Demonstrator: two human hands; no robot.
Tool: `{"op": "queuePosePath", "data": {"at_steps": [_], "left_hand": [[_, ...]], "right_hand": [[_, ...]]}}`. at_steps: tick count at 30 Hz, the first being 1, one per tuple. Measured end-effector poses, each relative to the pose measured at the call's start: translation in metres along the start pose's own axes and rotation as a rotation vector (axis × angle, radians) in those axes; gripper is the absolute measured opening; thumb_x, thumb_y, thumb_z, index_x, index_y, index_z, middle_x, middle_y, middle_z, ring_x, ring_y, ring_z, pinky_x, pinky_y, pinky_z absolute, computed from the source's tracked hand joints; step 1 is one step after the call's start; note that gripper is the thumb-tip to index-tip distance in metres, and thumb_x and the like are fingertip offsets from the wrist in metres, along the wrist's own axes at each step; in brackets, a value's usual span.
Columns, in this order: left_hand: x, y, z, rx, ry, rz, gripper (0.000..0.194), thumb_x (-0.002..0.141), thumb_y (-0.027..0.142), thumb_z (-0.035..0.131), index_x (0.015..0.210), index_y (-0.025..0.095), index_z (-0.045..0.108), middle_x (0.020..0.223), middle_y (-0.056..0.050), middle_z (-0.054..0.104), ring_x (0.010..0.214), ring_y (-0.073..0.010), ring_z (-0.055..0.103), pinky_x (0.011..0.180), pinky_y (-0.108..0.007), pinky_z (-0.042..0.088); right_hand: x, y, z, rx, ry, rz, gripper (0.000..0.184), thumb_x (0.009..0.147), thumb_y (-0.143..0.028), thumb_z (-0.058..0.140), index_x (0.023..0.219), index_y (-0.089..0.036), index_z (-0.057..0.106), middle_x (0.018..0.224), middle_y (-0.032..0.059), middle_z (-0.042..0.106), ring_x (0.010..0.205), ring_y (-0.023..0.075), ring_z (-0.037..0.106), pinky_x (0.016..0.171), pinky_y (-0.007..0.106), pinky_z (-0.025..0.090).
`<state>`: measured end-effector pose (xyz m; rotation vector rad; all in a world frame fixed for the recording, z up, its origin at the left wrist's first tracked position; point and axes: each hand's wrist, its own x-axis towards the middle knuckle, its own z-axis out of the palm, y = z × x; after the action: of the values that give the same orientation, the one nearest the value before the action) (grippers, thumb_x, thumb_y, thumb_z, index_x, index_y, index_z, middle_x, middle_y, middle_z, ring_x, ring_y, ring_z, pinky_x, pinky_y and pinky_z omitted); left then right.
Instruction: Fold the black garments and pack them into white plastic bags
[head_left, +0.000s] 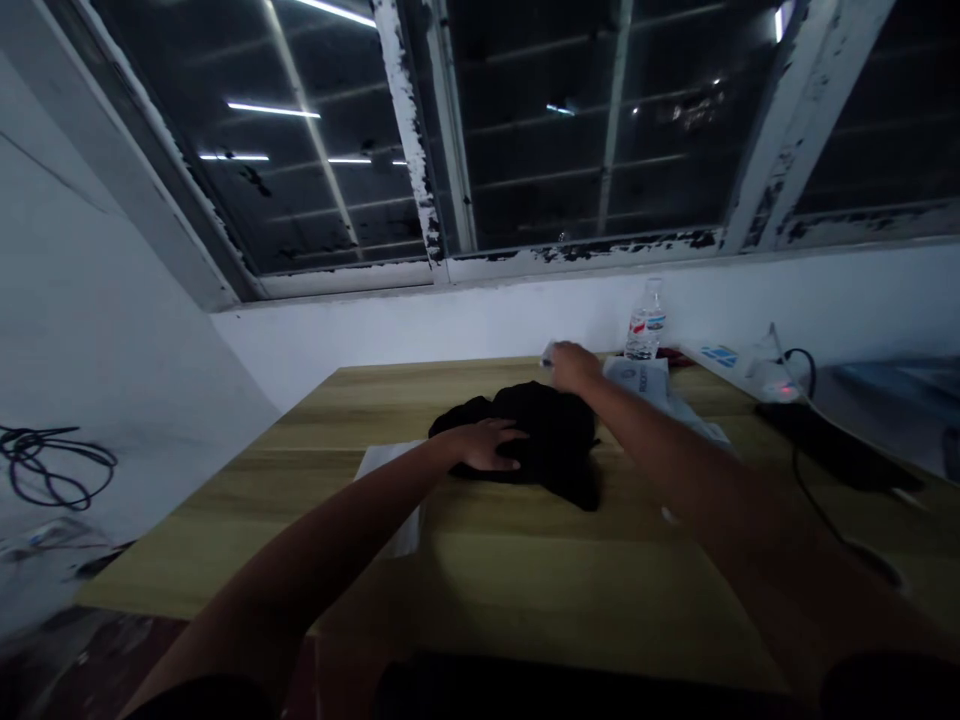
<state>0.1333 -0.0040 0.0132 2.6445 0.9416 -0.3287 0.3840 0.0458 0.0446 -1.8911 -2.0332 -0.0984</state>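
A crumpled black garment (547,440) lies in the middle of the wooden table (487,570). My left hand (487,445) rests flat on the garment's left part, fingers stretched out. My right hand (574,366) reaches past the garment toward the far edge; its fingers are curled on a small pale object (548,353) that I cannot make out. A white sheet (386,470) lies under and left of the garment.
A clear water bottle (646,322) stands at the back by the wall. White plastic packets (660,390) lie to its front. A device with a red light (776,385) and black cables (825,500) sit at the right. Windows run above the wall.
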Motion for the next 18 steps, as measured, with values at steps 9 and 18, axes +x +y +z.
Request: {"op": "queuePosePath", "data": {"at_steps": [9, 18], "left_hand": [[0.039, -0.008, -0.002, -0.115, 0.574, -0.062, 0.077, 0.095, 0.048, 0.062, 0.159, 0.014, 0.036, 0.166, -0.022, 0.032, 0.154, -0.0373, 0.033, 0.125, -0.051, 0.03], [-0.025, 0.07, -0.054, -0.209, 0.873, 0.371, 0.046, 0.095, 0.05, 0.064, 0.129, 0.02, 0.067, 0.123, -0.01, 0.075, 0.113, -0.0268, 0.069, 0.101, -0.037, 0.052]], "right_hand": [[-0.009, 0.016, -0.083, 0.39, 0.349, -0.041, 0.019, 0.089, -0.019, 0.049, 0.1, -0.018, 0.065, 0.091, 0.0056, 0.071, 0.077, 0.0195, 0.063, 0.073, 0.031, 0.048], [-0.105, -0.004, -0.072, 1.002, -0.007, -0.409, 0.012, 0.077, -0.033, 0.066, 0.084, -0.024, 0.061, 0.078, -0.0023, 0.062, 0.072, 0.0165, 0.057, 0.066, 0.027, 0.047]]}}
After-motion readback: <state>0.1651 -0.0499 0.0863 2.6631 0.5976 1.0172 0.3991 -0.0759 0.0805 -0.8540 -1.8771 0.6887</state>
